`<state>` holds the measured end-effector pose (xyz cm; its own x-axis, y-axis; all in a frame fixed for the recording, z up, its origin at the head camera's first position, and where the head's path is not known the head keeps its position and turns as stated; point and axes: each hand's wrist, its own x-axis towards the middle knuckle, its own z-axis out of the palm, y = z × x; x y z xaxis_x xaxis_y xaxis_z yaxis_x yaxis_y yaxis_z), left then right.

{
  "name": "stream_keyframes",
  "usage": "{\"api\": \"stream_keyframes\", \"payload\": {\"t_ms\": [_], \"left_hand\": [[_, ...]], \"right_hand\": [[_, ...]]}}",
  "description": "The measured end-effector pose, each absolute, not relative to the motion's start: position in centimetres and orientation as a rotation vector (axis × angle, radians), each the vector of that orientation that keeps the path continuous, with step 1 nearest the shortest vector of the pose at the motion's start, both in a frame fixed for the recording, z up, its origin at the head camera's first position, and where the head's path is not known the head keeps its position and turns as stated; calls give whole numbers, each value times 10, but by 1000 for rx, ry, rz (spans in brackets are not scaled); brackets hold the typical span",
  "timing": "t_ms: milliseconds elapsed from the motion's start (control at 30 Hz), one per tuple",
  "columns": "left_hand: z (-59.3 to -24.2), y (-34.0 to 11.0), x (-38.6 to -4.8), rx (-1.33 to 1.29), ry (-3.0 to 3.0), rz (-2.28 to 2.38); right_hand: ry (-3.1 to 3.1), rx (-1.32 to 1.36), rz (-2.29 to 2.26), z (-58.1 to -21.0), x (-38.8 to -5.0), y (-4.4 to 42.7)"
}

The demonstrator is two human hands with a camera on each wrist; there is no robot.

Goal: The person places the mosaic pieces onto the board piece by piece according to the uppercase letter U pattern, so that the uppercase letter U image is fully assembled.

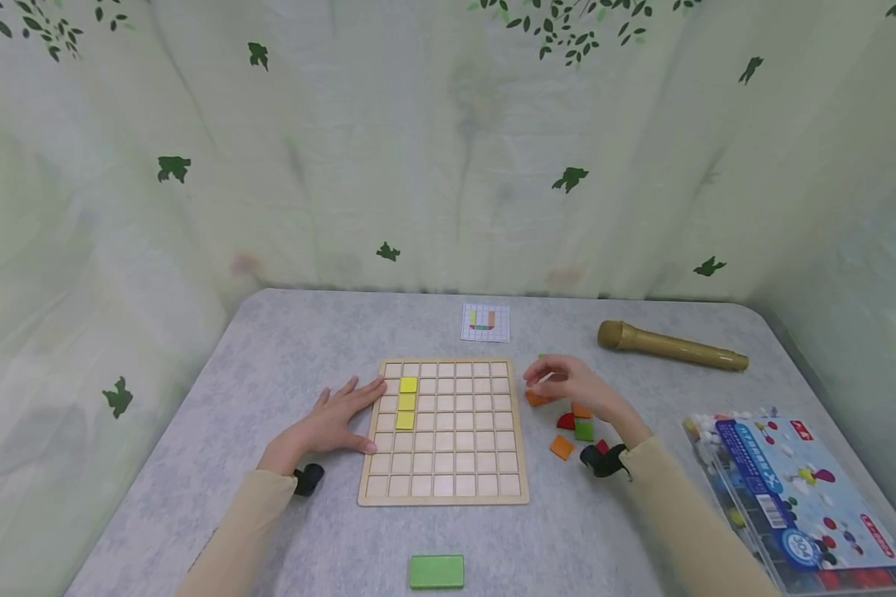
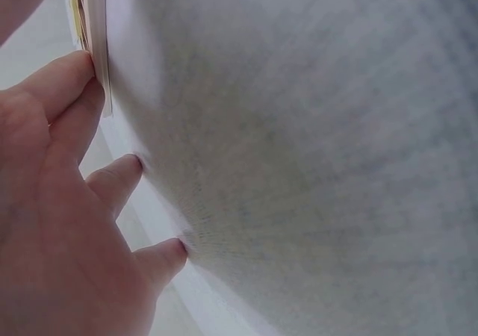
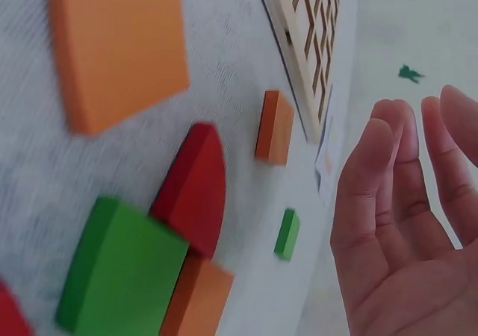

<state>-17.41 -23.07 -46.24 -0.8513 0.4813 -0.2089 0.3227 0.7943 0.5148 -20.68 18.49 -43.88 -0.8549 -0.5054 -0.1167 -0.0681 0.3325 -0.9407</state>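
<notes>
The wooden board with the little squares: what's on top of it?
Three yellow tiles sit in a column near the wooden board's left side. The left hand touches its edge. What's beneath the tiles is hidden.

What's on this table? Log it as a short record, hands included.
board: wooden grid
yellow tiles: three, second column from left
card: beyond board, U-shaped pattern
loose blocks: orange, red, green; right of board
left hand: touching board's left edge
right hand: near loose blocks, nothing visibly held
green bar: nearer than board
box: far right
</notes>
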Motion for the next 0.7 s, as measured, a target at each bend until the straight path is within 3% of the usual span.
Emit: {"api": "stream_keyframes", "payload": {"t_ms": [700], "left_hand": [[-463, -231, -175, 627, 2643, 690]], "right_hand": [[2354, -374, -1339, -460, -191, 224]]}}
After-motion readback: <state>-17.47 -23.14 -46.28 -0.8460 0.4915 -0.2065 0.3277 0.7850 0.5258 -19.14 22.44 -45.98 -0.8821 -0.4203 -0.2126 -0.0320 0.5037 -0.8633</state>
